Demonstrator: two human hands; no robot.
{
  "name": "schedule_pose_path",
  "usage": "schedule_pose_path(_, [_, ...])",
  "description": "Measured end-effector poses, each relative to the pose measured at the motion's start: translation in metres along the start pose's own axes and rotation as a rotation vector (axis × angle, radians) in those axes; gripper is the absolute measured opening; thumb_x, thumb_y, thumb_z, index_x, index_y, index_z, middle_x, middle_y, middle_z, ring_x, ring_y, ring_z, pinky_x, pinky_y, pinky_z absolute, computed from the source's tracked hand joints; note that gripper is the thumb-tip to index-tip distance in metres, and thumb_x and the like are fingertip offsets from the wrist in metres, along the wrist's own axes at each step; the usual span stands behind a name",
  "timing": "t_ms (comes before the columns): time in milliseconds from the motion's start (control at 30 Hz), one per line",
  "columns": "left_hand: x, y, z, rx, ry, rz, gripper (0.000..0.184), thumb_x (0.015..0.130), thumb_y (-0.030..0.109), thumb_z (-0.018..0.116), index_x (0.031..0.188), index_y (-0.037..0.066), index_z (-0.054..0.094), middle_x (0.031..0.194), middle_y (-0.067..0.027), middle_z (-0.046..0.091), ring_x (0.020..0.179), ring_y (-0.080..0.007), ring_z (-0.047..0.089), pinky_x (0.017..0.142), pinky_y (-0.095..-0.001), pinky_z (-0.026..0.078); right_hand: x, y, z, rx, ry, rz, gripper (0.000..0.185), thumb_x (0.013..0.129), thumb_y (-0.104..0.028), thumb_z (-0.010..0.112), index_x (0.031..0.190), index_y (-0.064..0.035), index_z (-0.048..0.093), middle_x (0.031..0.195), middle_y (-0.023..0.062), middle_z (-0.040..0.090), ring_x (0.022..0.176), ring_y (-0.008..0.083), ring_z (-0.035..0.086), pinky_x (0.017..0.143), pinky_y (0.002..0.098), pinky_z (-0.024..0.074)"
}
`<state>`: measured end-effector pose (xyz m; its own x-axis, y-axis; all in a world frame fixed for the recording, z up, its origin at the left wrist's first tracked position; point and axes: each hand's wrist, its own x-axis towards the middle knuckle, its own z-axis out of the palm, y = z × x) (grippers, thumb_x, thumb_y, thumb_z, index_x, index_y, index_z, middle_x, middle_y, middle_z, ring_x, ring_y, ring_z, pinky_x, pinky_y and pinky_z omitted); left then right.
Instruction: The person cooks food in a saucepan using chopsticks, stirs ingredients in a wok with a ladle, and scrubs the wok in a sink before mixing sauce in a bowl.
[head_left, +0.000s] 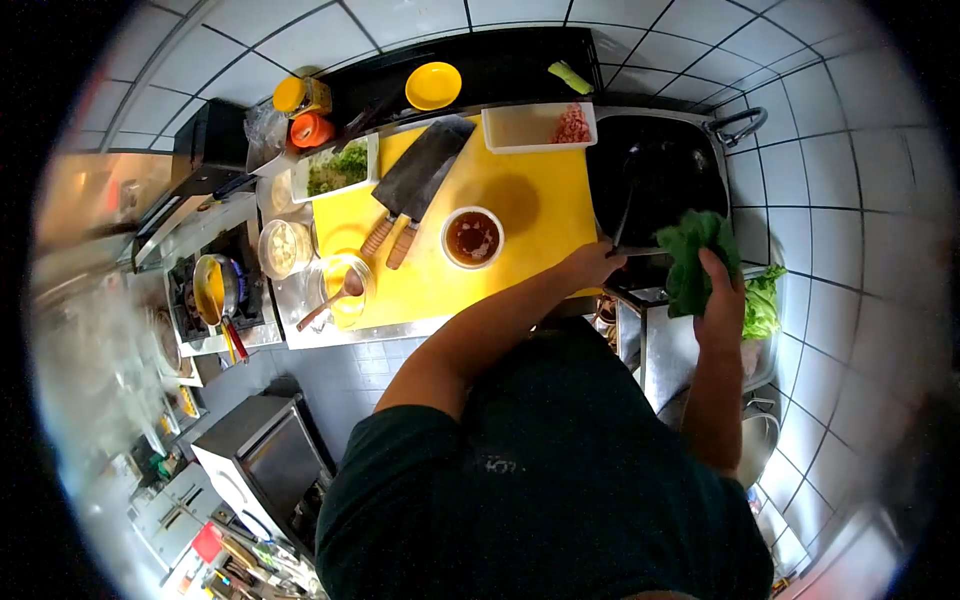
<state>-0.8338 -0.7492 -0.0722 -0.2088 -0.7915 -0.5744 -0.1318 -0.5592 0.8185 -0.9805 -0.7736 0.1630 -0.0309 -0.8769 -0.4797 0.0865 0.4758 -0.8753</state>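
My left hand (592,266) is closed at the sink's near edge, around the end of a slim metal utensil (640,251) whose kind I cannot make out. That utensil points right, toward a crumpled dark green cloth (690,255). Fingers of my right hand (718,290) are wrapped round the cloth, in front of the sink (722,150). On the yellow cutting board (550,220) a white bowl of brown liquid (473,238) stands left of my left hand. Two cleavers (425,165) lie beyond the bowl, handles toward me.
A tub of raw meat (510,130) and one of chopped greens (340,168) sit along the board's far side. Left are a glass bowl with a ladle (350,285) and a pan (212,285) on a lit burner. Lettuce (762,305) lies right, below the faucet (745,122).
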Motion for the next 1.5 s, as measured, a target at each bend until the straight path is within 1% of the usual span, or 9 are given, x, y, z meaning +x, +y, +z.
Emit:
schedule_pose_path(233, [-0.126,-0.008,-0.031,0.205,0.254,-0.096,0.046,0.089,0.031,0.068,0.121,-0.002,0.064,0.110,-0.0242,0.069,0.105,-0.0400,0.066,0.088,-0.0445,0.054,0.099,0.044,0.067,-0.850,-0.564,-0.564,0.055,0.087,-0.027,0.074,0.131,0.0008,0.054,0.118,0.0203,0.065,0.104,0.0285,0.066,0.086,0.0396,0.0540])
schedule_pose_path(433, [-0.181,-0.014,-0.064,0.694,1.108,0.184,0.066,0.079,0.020,0.080,0.136,0.003,0.053,0.128,-0.0235,0.057,0.110,-0.0404,0.061,0.085,-0.0434,0.055,0.122,0.101,0.093,-1.392,-0.782,-0.702,0.079,0.080,-0.033,0.079,0.143,0.0004,0.043,0.143,0.0260,0.045,0.131,0.0400,0.047,0.109,0.0464,0.0406])
schedule_pose_path(567, [-0.166,0.004,-0.094,0.840,0.979,-0.185,0.099,0.076,0.041,0.080,0.153,0.007,0.029,0.154,-0.0321,0.025,0.144,-0.0509,0.023,0.111,-0.0591,0.033,0.118,0.093,0.083,-1.330,-0.777,-0.708,0.069,0.087,-0.028,0.075,0.141,0.0017,0.045,0.145,0.0224,0.046,0.134,0.0371,0.046,0.111,0.0444,0.0406])
schedule_pose_path(700, [-0.133,-0.024,-0.115,0.444,1.157,-0.099,0.088,0.079,0.027,0.071,0.148,-0.005,0.027,0.148,-0.0346,0.032,0.132,-0.0516,0.039,0.110,-0.0522,0.038,0.127,0.098,0.067,-1.353,-0.745,-0.660,0.060,0.093,-0.028,0.070,0.140,0.0013,0.047,0.140,0.0214,0.051,0.127,0.0362,0.054,0.104,0.0437,0.0467])
schedule_pose_path(867, [-0.133,-0.100,-0.138,0.565,1.246,0.075,0.037,0.079,0.007,0.061,0.112,-0.011,0.062,0.094,-0.0274,0.068,0.091,-0.0416,0.067,0.085,-0.0447,0.054,0.114,0.083,0.067,-1.151,-0.751,-0.477,0.050,0.092,-0.027,0.070,0.130,0.0011,0.055,0.123,0.0203,0.062,0.104,0.0342,0.066,0.086,0.0405,0.0551])
schedule_pose_path(1133, [-0.164,-0.003,-0.136,-0.073,1.075,-0.121,0.028,0.095,0.008,0.058,0.119,-0.006,0.062,0.092,-0.0195,0.072,0.077,-0.0237,0.073,0.061,-0.0344,0.064,0.114,0.080,0.039,-1.012,-0.639,-0.630,0.049,0.092,-0.025,0.071,0.129,0.0030,0.056,0.122,0.0229,0.064,0.105,0.0318,0.067,0.089,0.0419,0.0556])
schedule_pose_path(1267, [-0.141,-0.134,-0.170,-0.451,0.950,-0.052,0.023,0.094,0.011,0.063,0.108,-0.008,0.064,0.095,-0.0174,0.069,0.081,-0.0243,0.070,0.060,-0.0363,0.064,0.114,0.043,0.020,-1.002,-0.490,-0.413,0.046,0.093,-0.029,0.068,0.128,0.0010,0.058,0.115,0.0220,0.066,0.098,0.0304,0.067,0.088,0.0398,0.0542])
schedule_pose_path(1367, [-0.130,-0.152,-0.159,-0.417,1.041,0.140,0.021,0.086,0.009,0.070,0.101,-0.005,0.068,0.087,-0.0175,0.072,0.072,-0.0225,0.072,0.053,-0.0367,0.059,0.137,0.040,-0.014,-0.890,-0.389,-0.403,0.045,0.096,-0.023,0.067,0.134,-0.0009,0.057,0.118,0.0204,0.067,0.108,0.0255,0.067,0.088,0.0362,0.0557])
schedule_pose_path(1500, [-0.147,-0.080,-0.160,-0.120,1.098,-0.130,0.020,0.091,0.013,0.065,0.094,-0.006,0.069,0.072,-0.0208,0.070,0.057,-0.0257,0.071,0.052,-0.0363,0.057,0.152,0.037,-0.036,-0.897,-0.284,-0.528,0.047,0.097,-0.025,0.066,0.135,0.0011,0.056,0.126,0.0197,0.064,0.110,0.0268,0.066,0.089,0.0373,0.0560])
